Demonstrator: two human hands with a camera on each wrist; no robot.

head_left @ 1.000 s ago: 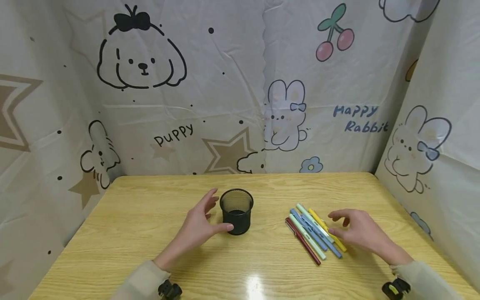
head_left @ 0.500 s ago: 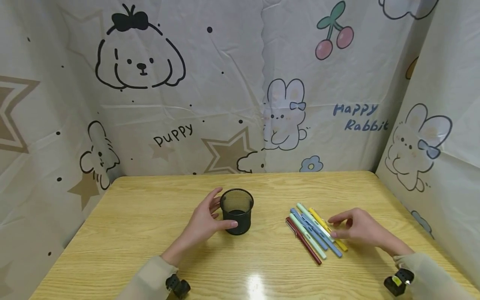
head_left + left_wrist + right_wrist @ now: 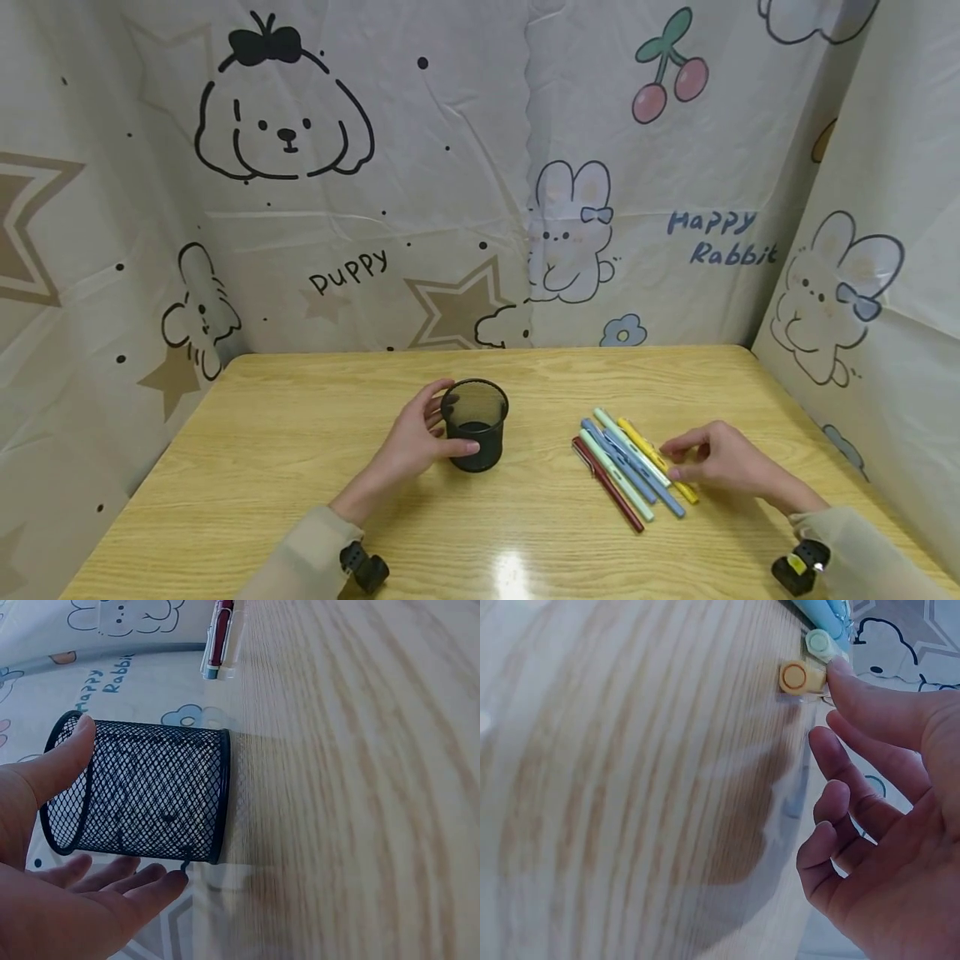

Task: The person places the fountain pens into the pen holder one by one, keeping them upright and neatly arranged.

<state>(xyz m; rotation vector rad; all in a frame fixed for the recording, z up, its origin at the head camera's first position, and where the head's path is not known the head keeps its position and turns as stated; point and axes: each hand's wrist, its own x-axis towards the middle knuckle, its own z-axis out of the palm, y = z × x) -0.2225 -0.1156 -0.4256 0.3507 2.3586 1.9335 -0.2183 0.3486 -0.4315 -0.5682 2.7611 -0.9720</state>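
Note:
A black mesh pen holder (image 3: 480, 446) stands upright on the wooden table, left of a group of pens. My left hand (image 3: 412, 437) holds its left side, thumb across the front and fingers curved behind. In the left wrist view the thumb (image 3: 71, 754) overlaps the rim. My right hand (image 3: 723, 462) is at the yellow pen (image 3: 637, 442), the rightmost of the group. Its thumb tip is right by that pen in the right wrist view, the other fingers loosely curled, with a gap between thumb and index finger.
Beside the yellow pen lie light green pens (image 3: 615, 475), blue pens (image 3: 663, 492) and a dark red pen (image 3: 611, 487), close together and slanted. A printed curtain (image 3: 450, 167) borders the table (image 3: 285, 433) at the back and both sides.
My left hand has moved right and closed in around the pen holder, its thumb reaching further across the front. The right hand's thumb and index finger have come nearer the yellow pen.

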